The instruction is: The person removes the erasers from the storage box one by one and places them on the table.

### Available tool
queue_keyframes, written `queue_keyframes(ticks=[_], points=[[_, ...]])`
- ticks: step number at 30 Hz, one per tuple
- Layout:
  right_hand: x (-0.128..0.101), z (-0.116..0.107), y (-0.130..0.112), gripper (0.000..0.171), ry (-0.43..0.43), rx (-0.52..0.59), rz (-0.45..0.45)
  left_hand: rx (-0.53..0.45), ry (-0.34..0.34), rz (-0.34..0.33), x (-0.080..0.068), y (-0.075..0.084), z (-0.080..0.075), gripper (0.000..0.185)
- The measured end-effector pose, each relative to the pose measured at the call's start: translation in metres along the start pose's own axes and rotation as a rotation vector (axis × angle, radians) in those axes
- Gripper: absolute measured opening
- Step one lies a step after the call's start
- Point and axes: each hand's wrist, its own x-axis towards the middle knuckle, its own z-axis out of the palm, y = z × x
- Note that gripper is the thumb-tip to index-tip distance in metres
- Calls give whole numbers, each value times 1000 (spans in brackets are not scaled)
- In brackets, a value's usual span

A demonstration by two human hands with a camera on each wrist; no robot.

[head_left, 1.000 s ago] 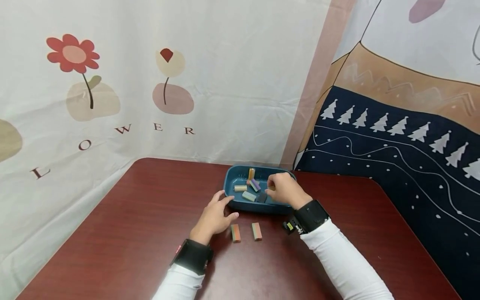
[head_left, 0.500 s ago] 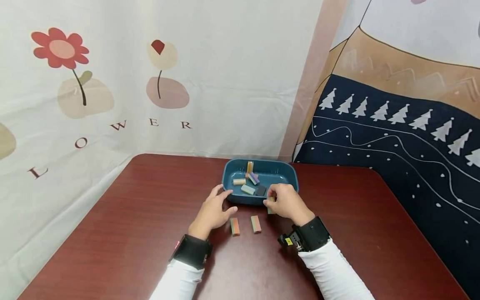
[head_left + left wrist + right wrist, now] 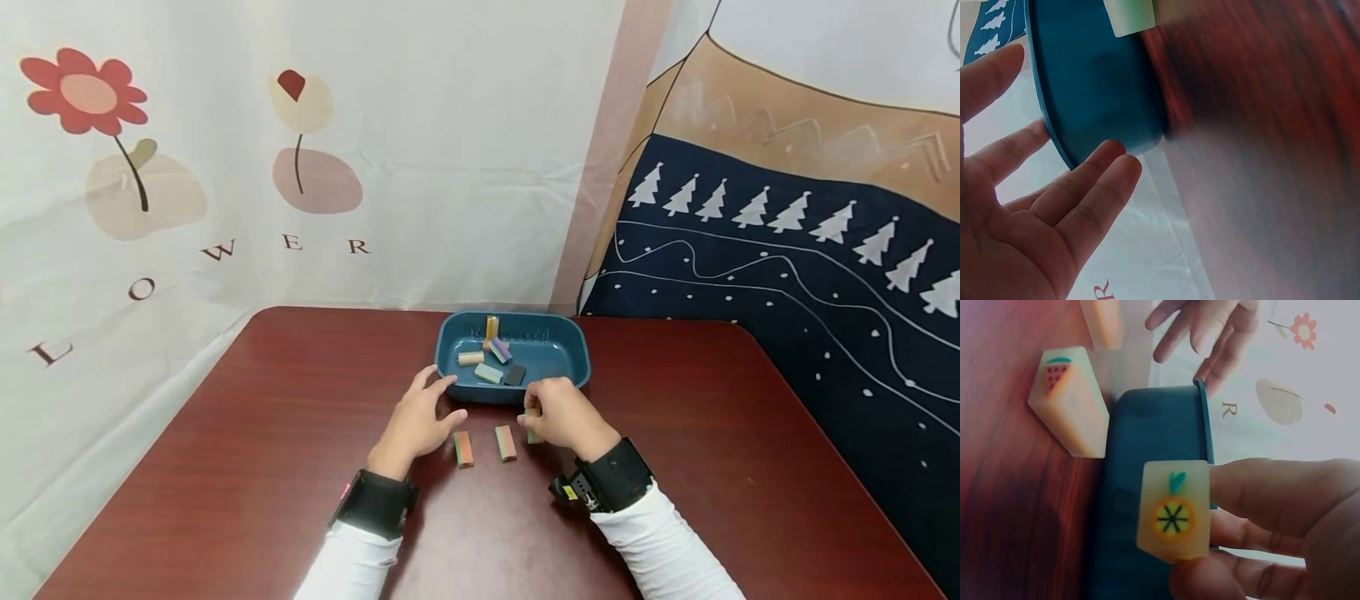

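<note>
A dark teal tray (image 3: 570, 367) sits on the red-brown table (image 3: 247, 467) and holds several small coloured blocks (image 3: 489, 372). My right hand (image 3: 558, 417) pinches a cream block with an orange-fruit picture (image 3: 1174, 511) just in front of the tray (image 3: 1147, 500), low over the table. Two blocks lie there to its left: one (image 3: 506, 442) next to my right hand, showing a watermelon slice (image 3: 1067, 400) in the right wrist view, and another (image 3: 462, 448) by my left hand. My left hand (image 3: 420, 417) is relaxed and empty, fingertips (image 3: 1113, 169) touching the tray's (image 3: 1094, 75) left front corner.
A printed cloth with flowers and letters (image 3: 225, 167) hangs behind the table. A navy cloth with white trees (image 3: 787, 275) hangs to the right. The table's right edge (image 3: 810, 450) runs close to that cloth.
My right hand has drawn back out of the tray with a block and come down in front of it, beside the two lying blocks. The left hand has stayed at the tray's corner.
</note>
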Motion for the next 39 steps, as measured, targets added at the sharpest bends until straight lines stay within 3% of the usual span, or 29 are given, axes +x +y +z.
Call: queue_keyframes(ticks=[15, 39], points=[[2, 17, -1, 20, -118, -18, 36, 19, -18, -21, 1, 2, -2, 62], [7, 25, 4, 20, -132, -62, 30, 28, -35, -26, 3, 3, -2, 64]])
